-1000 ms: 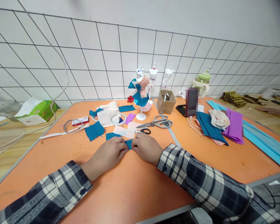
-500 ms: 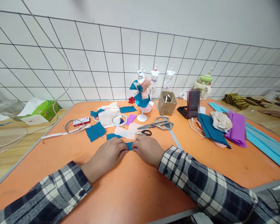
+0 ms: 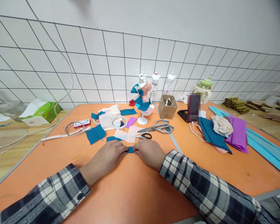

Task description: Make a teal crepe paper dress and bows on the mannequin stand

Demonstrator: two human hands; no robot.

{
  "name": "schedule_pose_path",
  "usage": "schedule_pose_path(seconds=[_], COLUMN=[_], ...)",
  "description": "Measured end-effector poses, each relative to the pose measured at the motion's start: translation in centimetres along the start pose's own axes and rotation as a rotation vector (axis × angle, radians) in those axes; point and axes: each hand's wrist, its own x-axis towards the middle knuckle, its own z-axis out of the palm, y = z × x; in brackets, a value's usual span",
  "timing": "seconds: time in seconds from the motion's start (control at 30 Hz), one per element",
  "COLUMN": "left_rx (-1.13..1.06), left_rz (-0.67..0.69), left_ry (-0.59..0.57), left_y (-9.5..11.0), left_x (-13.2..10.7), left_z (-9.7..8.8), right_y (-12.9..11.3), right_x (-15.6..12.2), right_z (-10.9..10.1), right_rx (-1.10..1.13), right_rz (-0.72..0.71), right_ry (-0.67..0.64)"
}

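Observation:
Between my hands, a narrow folded strip of teal crepe paper (image 3: 130,150) lies on the orange table (image 3: 121,193). My left hand (image 3: 107,155) has its fingers closed on the strip's left end, and my right hand (image 3: 149,153) pinches the right end. Just beyond them are pale pink paper pieces (image 3: 126,134) and small black-handled scissors (image 3: 145,136). Large metal scissors (image 3: 157,126) rest farther back. A teal square (image 3: 95,134) lies to the left of my left hand. Behind stands a small white mannequin (image 3: 142,99) dressed in teal and pink paper.
Tape rolls (image 3: 119,123) and a small red-and-white box (image 3: 81,123) lie at the left. Two bare mannequins (image 3: 170,81) stand behind a cardboard box (image 3: 167,106). On the right are a phone (image 3: 193,107), a green-lidded bottle (image 3: 204,88) and folded purple paper (image 3: 238,133).
The view has tilted slightly, so the scene sits a little lower. My fingers stay on the teal strip, which looks slightly narrower between them.

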Motion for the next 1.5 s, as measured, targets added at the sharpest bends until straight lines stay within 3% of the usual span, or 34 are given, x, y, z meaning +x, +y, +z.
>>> schedule_pose_path(seconds=[0.37,0.8,1.3,1.43,1.5], left_rx=[0.065,0.01,-0.003,-0.054,-0.04], left_rz=[0.063,0.033,0.045,0.068,-0.044], left_ry=[0.006,0.011,-0.001,0.101,0.206], left_y=[0.4,0.0,0.4,-0.2,-1.4], left_x=[0.2,0.1,0.3,0.4,0.4], left_z=[-0.7,-0.2,-0.5,-1.1,-1.5], right_y=[0.2,0.1,0.2,0.5,0.7], right_x=[0.2,0.0,0.1,0.2,0.3], right_z=[-0.2,-0.4,-0.5,0.0,0.5], right_rx=[0.001,-0.004,-0.001,-0.025,-0.032], right_rz=[-0.019,0.031,-0.044,-0.113,-0.211], right_ry=[0.017,0.022,-0.019,0.058,0.133])
